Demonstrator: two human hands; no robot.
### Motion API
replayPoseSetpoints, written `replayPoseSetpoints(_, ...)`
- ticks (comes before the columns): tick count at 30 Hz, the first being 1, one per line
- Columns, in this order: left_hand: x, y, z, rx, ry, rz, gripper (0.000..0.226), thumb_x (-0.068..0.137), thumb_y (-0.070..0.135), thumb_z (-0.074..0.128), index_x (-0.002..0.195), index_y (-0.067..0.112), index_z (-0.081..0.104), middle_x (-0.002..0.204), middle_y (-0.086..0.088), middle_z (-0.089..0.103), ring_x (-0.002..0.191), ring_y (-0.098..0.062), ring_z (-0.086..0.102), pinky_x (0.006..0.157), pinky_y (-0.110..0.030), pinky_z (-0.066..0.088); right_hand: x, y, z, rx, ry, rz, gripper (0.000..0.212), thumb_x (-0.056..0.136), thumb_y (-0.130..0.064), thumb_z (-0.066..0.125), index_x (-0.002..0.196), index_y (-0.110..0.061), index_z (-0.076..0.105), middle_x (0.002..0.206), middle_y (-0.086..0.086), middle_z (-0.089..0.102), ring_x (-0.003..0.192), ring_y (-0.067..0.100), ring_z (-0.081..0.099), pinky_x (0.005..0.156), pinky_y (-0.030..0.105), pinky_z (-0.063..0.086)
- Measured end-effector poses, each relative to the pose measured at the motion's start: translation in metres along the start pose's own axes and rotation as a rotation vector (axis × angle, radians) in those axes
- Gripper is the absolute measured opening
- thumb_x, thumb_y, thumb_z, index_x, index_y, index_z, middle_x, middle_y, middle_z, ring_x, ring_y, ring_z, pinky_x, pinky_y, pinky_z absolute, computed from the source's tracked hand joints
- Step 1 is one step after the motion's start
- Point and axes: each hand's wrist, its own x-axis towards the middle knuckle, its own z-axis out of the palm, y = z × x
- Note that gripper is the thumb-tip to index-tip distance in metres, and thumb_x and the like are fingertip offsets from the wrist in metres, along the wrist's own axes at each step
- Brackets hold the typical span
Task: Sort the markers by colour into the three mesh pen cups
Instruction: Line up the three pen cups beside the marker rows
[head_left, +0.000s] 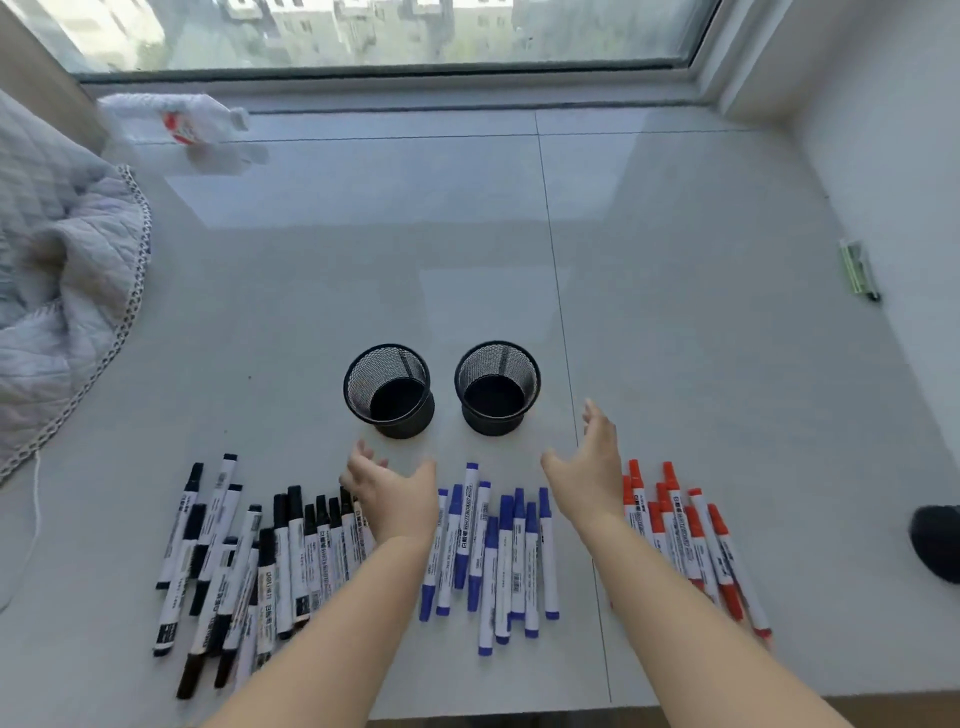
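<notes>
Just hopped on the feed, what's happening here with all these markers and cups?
A person is sorting markers by colour, and nothing is in a cup yet. Black markers, blue markers and red markers lie in three groups along the near edge of the table. Only two mesh cups are in view, both empty. The left hand and right hand are open, holding nothing, just short of the cups.

We see a window (363, 31); below its left corner lies a crumpled white bag (176, 124), a grey quilt (57, 260) further left.
</notes>
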Motion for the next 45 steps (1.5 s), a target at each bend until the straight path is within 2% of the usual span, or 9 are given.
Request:
replayPoseSetpoints(3, -0.033, 0.008, 0.011, -0.060, 0.001, -0.032, 0.047, 0.081, 0.007, 0.059, 0.123, 0.010, 0.039, 0.124, -0.010, 0.038, 0.095, -0.017, 0.050, 0.078, -0.029, 0.039, -0.007, 0.023, -0.048, 0.008, 0.104, 0.040, 0.059, 0.083, -0.014, 0.059, 0.136, -0.014, 0.034, 0.137, 0.004, 0.040, 0.124, 0.019, 0.041, 0.093, 0.025, 0.034)
replayPoseSetpoints(6, -0.067, 0.020, 0.035, 0.045, -0.151, 0.090, 0.031, 0.083, 0.010, 0.055, 0.109, 0.021, 0.043, 0.115, -0.001, 0.041, 0.083, -0.007, 0.049, 0.072, -0.027, 0.039, -0.012, 0.053, -0.105, 0.054, 0.282, 0.132, 0.051, 0.082, -0.011, 0.058, 0.130, -0.010, 0.040, 0.133, 0.008, 0.046, 0.123, 0.020, 0.043, 0.096, 0.031, 0.037)
replayPoseSetpoints(9, -0.098, 0.036, 0.069, 0.158, -0.365, 0.203, 0.030, 0.084, 0.013, 0.053, 0.111, 0.023, 0.043, 0.118, 0.001, 0.043, 0.091, -0.009, 0.049, 0.069, -0.025, 0.040, -0.022, 0.083, -0.161, -0.015, 0.452, 0.211, 0.052, 0.080, -0.011, 0.060, 0.128, -0.008, 0.043, 0.131, 0.011, 0.048, 0.121, 0.026, 0.042, 0.097, 0.038, 0.037)
replayPoseSetpoints(13, -0.127, 0.056, 0.118, 0.480, -0.551, 0.371, 0.047, 0.089, 0.022, 0.053, 0.134, 0.019, 0.038, 0.135, -0.002, 0.036, 0.108, -0.012, 0.045, 0.082, -0.027, 0.040, -0.031, 0.120, -0.231, -0.253, 0.611, 0.180, 0.058, 0.071, -0.010, 0.068, 0.125, -0.004, 0.047, 0.129, 0.019, 0.048, 0.120, 0.036, 0.039, 0.094, 0.047, 0.037)
replayPoseSetpoints(16, -0.140, 0.065, 0.147, 0.701, -0.597, 0.466, 0.053, 0.090, 0.031, 0.052, 0.139, 0.021, 0.034, 0.143, -0.003, 0.034, 0.127, -0.021, 0.035, 0.100, -0.036, 0.038, -0.029, 0.150, -0.276, -0.410, 0.570, 0.257, 0.072, 0.067, -0.020, 0.074, 0.130, -0.007, 0.043, 0.138, 0.018, 0.039, 0.127, 0.036, 0.032, 0.097, 0.051, 0.035)
replayPoseSetpoints(20, -0.152, 0.070, 0.177, 0.853, -0.629, 0.478, 0.055, 0.091, 0.036, 0.049, 0.140, 0.022, 0.031, 0.146, -0.004, 0.031, 0.131, -0.025, 0.030, 0.104, -0.043, 0.036, -0.020, 0.188, -0.314, -0.509, 0.426, 0.372, 0.088, 0.065, -0.035, 0.075, 0.139, -0.017, 0.031, 0.148, 0.015, 0.024, 0.134, 0.034, 0.021, 0.106, 0.048, 0.027)
replayPoseSetpoints(24, -0.154, 0.063, 0.190, 0.934, -0.596, 0.520, 0.059, 0.090, 0.038, 0.049, 0.142, 0.021, 0.029, 0.149, -0.003, 0.027, 0.135, -0.026, 0.024, 0.108, -0.042, 0.029, -0.006, 0.212, -0.330, -0.493, 0.258, 0.432, 0.096, 0.067, -0.042, 0.072, 0.144, -0.025, 0.017, 0.152, 0.007, 0.009, 0.136, 0.029, 0.012, 0.100, 0.046, 0.034)
replayPoseSetpoints(33, -0.156, 0.052, 0.194, 1.043, -0.610, 0.527, 0.075, 0.087, 0.058, 0.045, 0.147, 0.025, 0.015, 0.156, -0.001, 0.011, 0.142, -0.028, 0.011, 0.113, -0.045, 0.018, 0.019, 0.210, -0.330, -0.466, 0.307, 0.378, 0.090, 0.062, -0.031, 0.073, 0.138, -0.025, 0.027, 0.135, 0.011, 0.027, 0.120, 0.033, 0.027, 0.088, 0.042, 0.044)
replayPoseSetpoints(45, -0.123, 0.034, 0.115, 0.892, -0.410, 0.467, 0.078, 0.082, 0.056, 0.054, 0.145, 0.026, 0.019, 0.153, 0.000, 0.022, 0.140, -0.021, 0.019, 0.113, -0.041, 0.023, 0.031, 0.103, -0.225, -0.452, 0.146, -0.154, 0.086, 0.059, -0.034, 0.074, 0.135, -0.019, 0.036, 0.128, 0.012, 0.034, 0.109, 0.032, 0.034, 0.087, 0.038, 0.042)
